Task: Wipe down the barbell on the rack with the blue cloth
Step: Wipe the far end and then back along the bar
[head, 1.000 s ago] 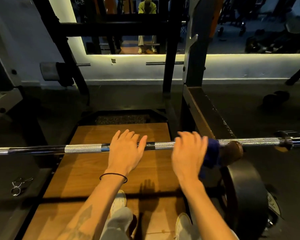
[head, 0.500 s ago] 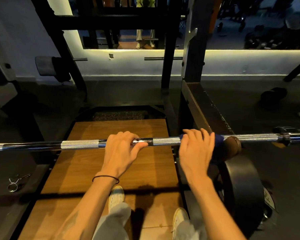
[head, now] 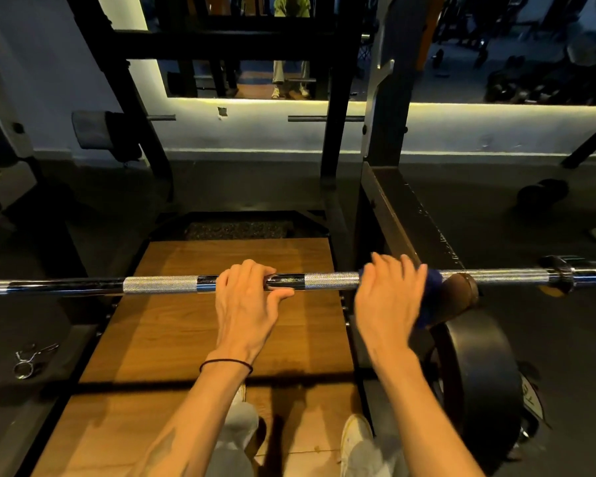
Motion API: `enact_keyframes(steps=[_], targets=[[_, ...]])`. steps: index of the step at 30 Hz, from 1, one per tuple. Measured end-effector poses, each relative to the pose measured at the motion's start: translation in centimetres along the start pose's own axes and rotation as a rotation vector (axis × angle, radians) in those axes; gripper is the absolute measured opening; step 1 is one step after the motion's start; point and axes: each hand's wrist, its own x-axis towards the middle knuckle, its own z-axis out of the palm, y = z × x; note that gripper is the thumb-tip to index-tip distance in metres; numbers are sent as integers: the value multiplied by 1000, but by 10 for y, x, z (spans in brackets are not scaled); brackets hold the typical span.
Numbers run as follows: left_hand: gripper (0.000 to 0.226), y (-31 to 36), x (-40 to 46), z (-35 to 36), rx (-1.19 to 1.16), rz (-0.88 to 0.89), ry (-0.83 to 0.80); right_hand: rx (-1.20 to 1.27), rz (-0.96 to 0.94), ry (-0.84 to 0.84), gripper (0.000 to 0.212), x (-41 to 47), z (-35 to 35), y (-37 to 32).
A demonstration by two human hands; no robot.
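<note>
Two bare hands rest on a barbell (head: 159, 284) that lies level across the view, carried by a black rack (head: 386, 142). Left hand (head: 246, 304): fingers curled over the top of the smooth middle section of the bar and thumb tucked beneath it, so its grip is closed around the bar; a thin black band (head: 226, 363) circles the wrist. Right hand (head: 387, 304): laid over the bar with fingers only slightly bent and somewhat blurred, pressing the blue cloth (head: 429, 297) onto the knurled steel; its grip reads as open, flat on the cloth. Part of the cloth hangs below the bar on the hand's right side, just beside a brown rack hook (head: 460, 290). Beneath: a wooden platform (head: 172, 339), white shoes (head: 355, 432), a black weight plate (head: 479, 373) standing on edge at right, and a spring collar (head: 31, 359) on the dark floor at left.
</note>
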Motion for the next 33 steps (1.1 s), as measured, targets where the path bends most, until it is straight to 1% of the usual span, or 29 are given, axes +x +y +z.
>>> enact_keyframes(steps=[1,3,5,6,7,8,11,13,14,15,16,17,18,19,20,21,23,25,26,27,28,30,32,33], targets=[[36,0,2,-2,6,5,-12,48,-53,-13,46,-8,5,-17],[35,-2,5,-5,24,22,-32,146,-298,-82,44,-27,11,-43],[34,-4,6,-7,44,45,-42,113,-523,-156,48,-35,12,-40],[34,-5,6,-8,42,50,-43,95,-576,-174,50,-32,9,-29],[35,-5,6,-8,33,48,-42,96,-570,-165,50,-27,6,-14],[35,-5,6,-9,24,41,-41,111,-509,-128,49,-21,3,0],[35,-2,8,-9,45,29,-47,110,-199,18,47,-6,-6,27],[36,2,11,-9,121,37,-64,112,-40,47,49,-7,-1,10],[37,4,11,-9,163,38,-72,145,-3,45,48,-12,2,-4],[38,6,11,-10,196,39,-73,195,-33,41,45,-20,4,-19],[40,7,11,-10,219,40,-68,232,-138,17,44,-29,7,-28],[40,7,11,-10,233,40,-70,226,-281,-26,46,-39,10,-31],[41,7,12,-11,241,41,-82,186,-420,-67,50,-42,12,-26],[41,5,14,-11,248,44,-96,150,-514,-85,52,-37,12,-14],[42,2,16,-12,258,54,-107,128,-537,-79,52,-29,12,0],[44,0,19,-13,265,75,-120,121,-488,-55,52,-22,10,13],[51,-3,24,-16,247,124,-145,167,-241,22,50,-7,5,35],[51,-2,26,-20,173,120,-156,155,-30,101,47,-3,5,34],[51,-1,27,-21,131,84,-163,143,23,111,44,-4,7,23],[55,1,29,-21,110,38,-165,157,30,104,41,-8,10,8],[59,4,32,-22,115,2,-162,197,-17,84,39,-13,12,-8],[63,10,41,-19,162,-36,-162,255,-228,13,39,-27,15,-30],[63,11,49,-15,206,-60,-163,203,-438,-68,44,-32,14,-28],[61,11,52,-12,225,-63,-169,157,-511,-94,45,-28,12,-19]])
